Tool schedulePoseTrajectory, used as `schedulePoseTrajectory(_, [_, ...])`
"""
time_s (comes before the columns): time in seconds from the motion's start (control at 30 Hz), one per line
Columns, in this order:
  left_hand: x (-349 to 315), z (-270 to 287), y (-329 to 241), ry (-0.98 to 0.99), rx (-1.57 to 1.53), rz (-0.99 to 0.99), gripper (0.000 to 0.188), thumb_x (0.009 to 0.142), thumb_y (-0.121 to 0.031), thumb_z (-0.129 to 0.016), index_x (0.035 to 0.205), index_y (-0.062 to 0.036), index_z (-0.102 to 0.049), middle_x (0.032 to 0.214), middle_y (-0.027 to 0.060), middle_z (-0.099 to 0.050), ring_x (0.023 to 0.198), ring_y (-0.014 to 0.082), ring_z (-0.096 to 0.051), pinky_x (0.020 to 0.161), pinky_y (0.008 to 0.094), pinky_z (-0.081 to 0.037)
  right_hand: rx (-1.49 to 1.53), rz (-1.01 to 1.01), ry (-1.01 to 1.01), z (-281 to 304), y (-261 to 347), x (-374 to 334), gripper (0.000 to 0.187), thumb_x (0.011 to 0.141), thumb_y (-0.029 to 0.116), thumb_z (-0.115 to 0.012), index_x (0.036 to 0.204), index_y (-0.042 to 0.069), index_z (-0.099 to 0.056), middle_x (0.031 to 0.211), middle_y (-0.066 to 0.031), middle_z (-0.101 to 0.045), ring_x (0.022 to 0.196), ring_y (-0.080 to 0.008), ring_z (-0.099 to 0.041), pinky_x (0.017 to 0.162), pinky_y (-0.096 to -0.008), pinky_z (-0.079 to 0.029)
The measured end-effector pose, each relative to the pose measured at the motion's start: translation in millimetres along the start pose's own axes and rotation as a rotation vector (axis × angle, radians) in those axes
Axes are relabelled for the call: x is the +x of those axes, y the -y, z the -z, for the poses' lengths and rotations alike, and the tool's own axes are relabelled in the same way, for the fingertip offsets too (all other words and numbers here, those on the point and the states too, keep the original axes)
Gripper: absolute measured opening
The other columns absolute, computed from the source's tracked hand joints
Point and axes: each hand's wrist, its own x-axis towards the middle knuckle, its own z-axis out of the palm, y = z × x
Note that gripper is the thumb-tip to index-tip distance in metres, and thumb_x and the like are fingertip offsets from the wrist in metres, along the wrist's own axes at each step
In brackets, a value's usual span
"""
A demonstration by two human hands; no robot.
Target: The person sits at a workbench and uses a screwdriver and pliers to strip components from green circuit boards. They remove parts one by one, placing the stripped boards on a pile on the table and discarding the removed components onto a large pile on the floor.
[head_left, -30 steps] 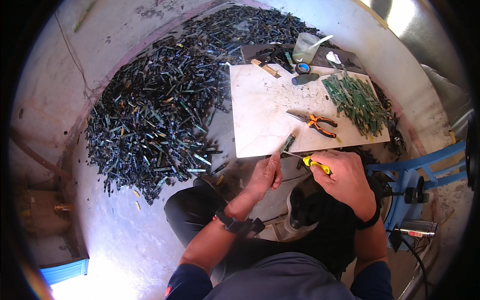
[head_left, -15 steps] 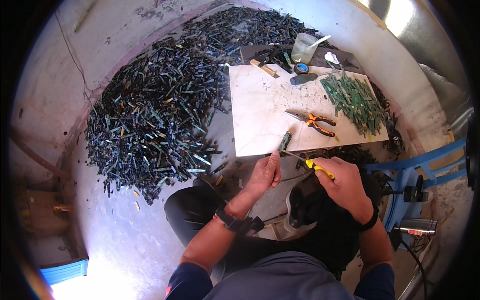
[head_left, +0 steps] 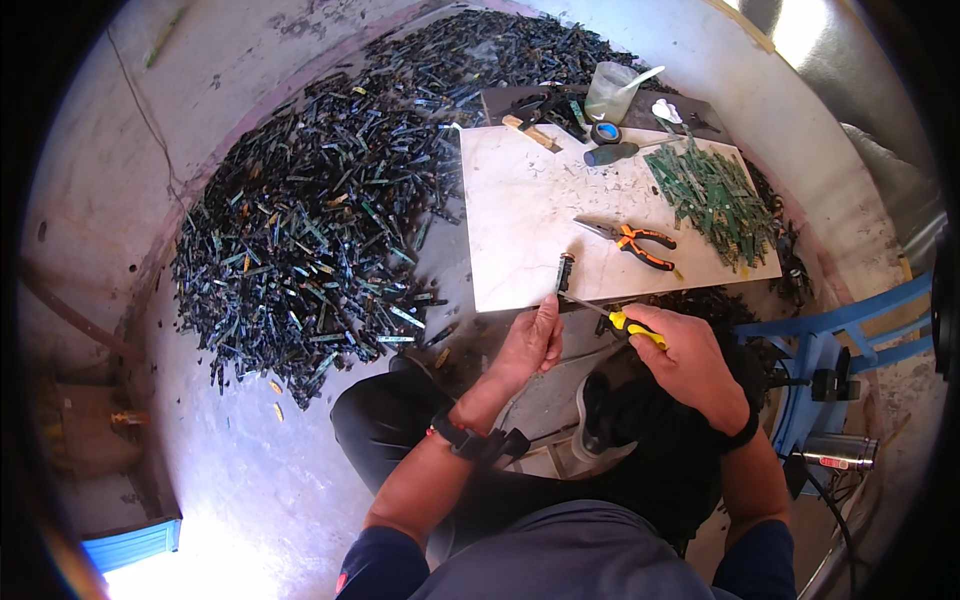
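Left hand (head_left: 532, 344) pinches a dark strip (head_left: 565, 272) at the worktop's (head_left: 510, 220) near edge, right hand (head_left: 692, 362) grips a yellow screwdriver (head_left: 626, 325), tip beside it (piece seemingly unfinished), green strips (head_left: 715, 195) heaped beyond, larger dark pile (head_left: 310, 220) on floor (head_left: 240, 450) apparently remaining.

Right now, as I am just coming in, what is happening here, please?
The person's left hand holds a small dark piece at the near edge of the pale board. The right hand has a yellow-handled tool in its grip, its metal shaft directed toward that piece; whether the tip touches is too small to tell. Orange-and-black pliers and a heap of green strips lie on the board, and a large pile of dark strips is to its left.
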Motion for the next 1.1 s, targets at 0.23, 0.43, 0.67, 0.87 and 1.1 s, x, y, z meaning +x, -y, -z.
schedulePoseTrajectory(0.23, [1.2,-0.7,4.2,0.030,0.050,0.010,0.056,0.099,-0.055,-0.036,0.067,-0.0093,-0.041,0.052,0.0009,-0.038,0.043,0.0119,-0.037,0.041,0.0265,-0.030,-0.077,0.038,0.077,20.7,-1.2,1.9,0.025,0.083,0.013,-0.063,0.107,0.005,-0.067,0.082,-0.0134,-0.066,0.072,-0.0311,-0.063,0.064,-0.0382,-0.050])
schedulePoseTrajectory(0.43, [2.8,1.2,9.8,0.046,0.001,0.037,0.055,0.099,-0.055,-0.038,0.068,-0.0093,-0.041,0.053,0.0005,-0.037,0.043,0.0115,-0.036,0.041,0.0264,-0.029,-0.276,0.141,0.144,23.9,7.2,10.8,0.015,0.082,0.017,-0.065,0.093,0.007,-0.066,0.074,-0.0106,-0.064,0.066,-0.0307,-0.061,0.057,-0.0407,-0.046])
schedulePoseTrajectory(0.67, [3.2,2.1,10.6,0.047,0.022,0.043,0.056,0.098,-0.058,-0.036,0.069,-0.0097,-0.041,0.052,0.0004,-0.036,0.042,0.0118,-0.035,0.040,0.0268,-0.028,-0.196,0.156,0.237,34.2,-3.0,38.7,0.014,0.082,0.021,-0.062,0.086,0.008,-0.064,0.070,-0.0124,-0.061,0.068,-0.0333,-0.060,0.058,-0.0425,-0.045])
schedulePoseTrajectory(0.87, [5.1,3.6,14.3,0.046,0.032,-0.006,0.057,0.097,-0.059,-0.036,0.069,-0.0098,-0.041,0.051,0.0004,-0.036,0.042,0.0119,-0.035,0.040,0.0277,-0.028,-0.314,0.149,0.206,22.6,17.2,38.0,0.010,0.081,0.018,-0.061,0.078,0.009,-0.064,0.067,-0.0120,-0.062,0.066,-0.0339,-0.061,0.060,-0.0439,-0.046])
schedulePoseTrajectory(1.1, [5.1,4.6,12.6,0.033,0.026,-0.030,0.056,0.097,-0.059,-0.037,0.068,-0.0109,-0.039,0.052,0.0000,-0.036,0.042,0.0120,-0.034,0.040,0.0275,-0.028,-0.140,0.002,0.219,28.6,0.0,47.6,0.015,0.080,0.021,-0.065,0.088,0.010,-0.072,0.074,-0.0129,-0.066,0.071,-0.0330,-0.063,0.064,-0.0406,-0.049])
